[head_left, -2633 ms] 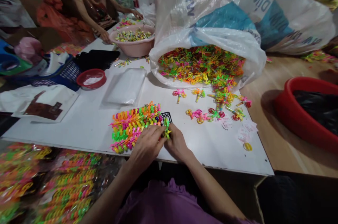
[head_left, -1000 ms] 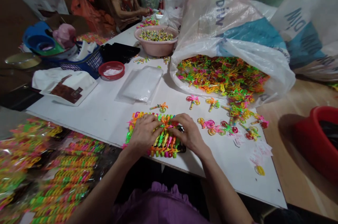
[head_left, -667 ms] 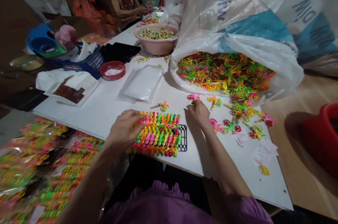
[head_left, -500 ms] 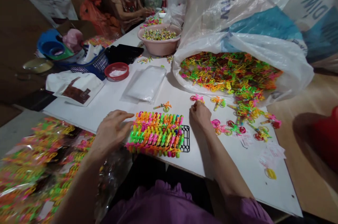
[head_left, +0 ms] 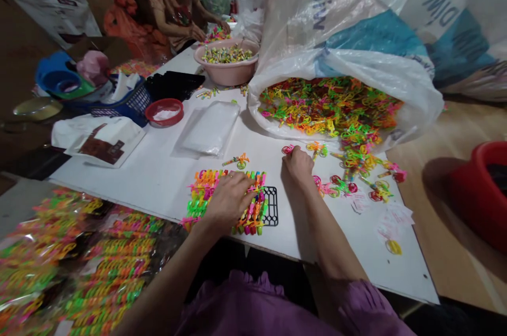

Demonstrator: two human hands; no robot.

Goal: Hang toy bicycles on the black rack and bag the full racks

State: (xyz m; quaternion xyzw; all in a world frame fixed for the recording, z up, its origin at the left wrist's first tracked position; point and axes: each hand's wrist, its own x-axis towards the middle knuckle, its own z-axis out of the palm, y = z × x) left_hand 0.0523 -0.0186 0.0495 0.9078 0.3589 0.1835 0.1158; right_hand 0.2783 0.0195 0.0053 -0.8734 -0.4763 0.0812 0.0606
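Note:
My left hand [head_left: 230, 199] lies over the rows of bright plastic toys [head_left: 198, 204] packed in a black plastic rack [head_left: 271, 206] at the table's front edge. Its fingers are stretched across the toys and partly cover them. To the right of the rack, my right hand [head_left: 299, 167] rests on the table with its fingers closed on a pink toy [head_left: 288, 150], which looks like a small bicycle; the fingertips are partly hidden. A single loose toy [head_left: 240, 160] with an orange and green end lies between the rack and a stack of clear bags [head_left: 214, 127].
A large white sack [head_left: 257, 109] spills similar toys onto the table at right. Behind stand a pink basin [head_left: 225, 74], a red bowl [head_left: 164, 117] and a blue basket [head_left: 138, 101]. Bagged toys [head_left: 106, 267] lie lower left. A co-worker [head_left: 174, 8] sits at the far end.
My left hand has moved right, from beside the rack's left end to over its toys. My right hand stays by the pink toy. The whole view has shifted slightly.

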